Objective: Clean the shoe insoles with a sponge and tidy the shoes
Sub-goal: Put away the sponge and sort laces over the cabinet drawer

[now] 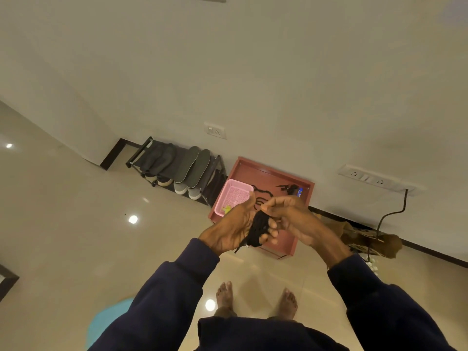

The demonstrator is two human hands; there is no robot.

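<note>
The black shoelace [257,230] is held in front of the person's chest, wound in a bundle round the left hand's [231,228] fingers [273,233], one end hanging below. The right hand [291,219] pinches the lace at the top. Beyond, a pink basket [234,196] sits on a low red counter [266,171]. Farther left, dark insoles [192,167] lie on the shoe rack [138,154], shoes [180,187] beneath.

A black shoelace [256,230] wraps the left hand [231,225]; the right hand [291,217] pinches its end.
</note>
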